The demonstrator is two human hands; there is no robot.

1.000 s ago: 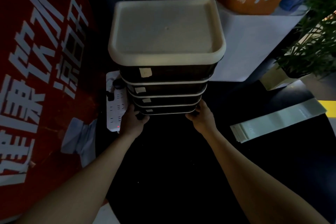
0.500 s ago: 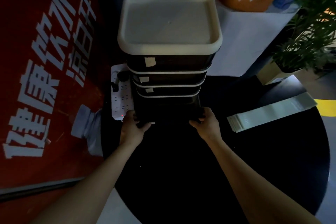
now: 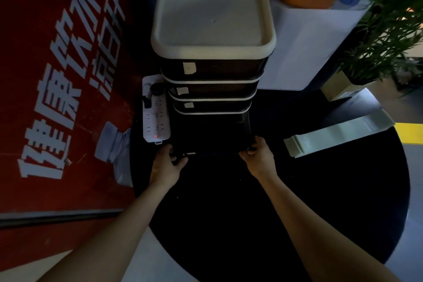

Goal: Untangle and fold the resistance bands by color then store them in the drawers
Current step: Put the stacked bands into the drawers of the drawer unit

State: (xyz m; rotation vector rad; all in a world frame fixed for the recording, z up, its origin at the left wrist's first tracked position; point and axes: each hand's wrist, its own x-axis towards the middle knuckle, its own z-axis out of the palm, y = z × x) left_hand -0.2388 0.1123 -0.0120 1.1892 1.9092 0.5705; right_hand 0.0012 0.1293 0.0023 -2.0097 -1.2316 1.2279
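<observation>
A drawer tower (image 3: 212, 25) with a white top and dark drawers stands at the back of a round black table (image 3: 343, 201). Its bottom drawer (image 3: 210, 135) is pulled out toward me. My left hand (image 3: 166, 163) grips the drawer's front left corner, and my right hand (image 3: 257, 158) grips its front right corner. The inside of the drawer is too dark to make out. A stack of pale green folded resistance bands (image 3: 338, 136) lies flat on the table to the right of my right hand.
A white power strip (image 3: 155, 117) with a red light lies just left of the tower. A red banner (image 3: 57, 87) with white characters fills the left. A white pedestal (image 3: 304, 48) and a potted plant (image 3: 389, 36) stand at the back right.
Both hands have drawn the bottom drawer out of the tower toward me. The view has shifted slightly to the left.
</observation>
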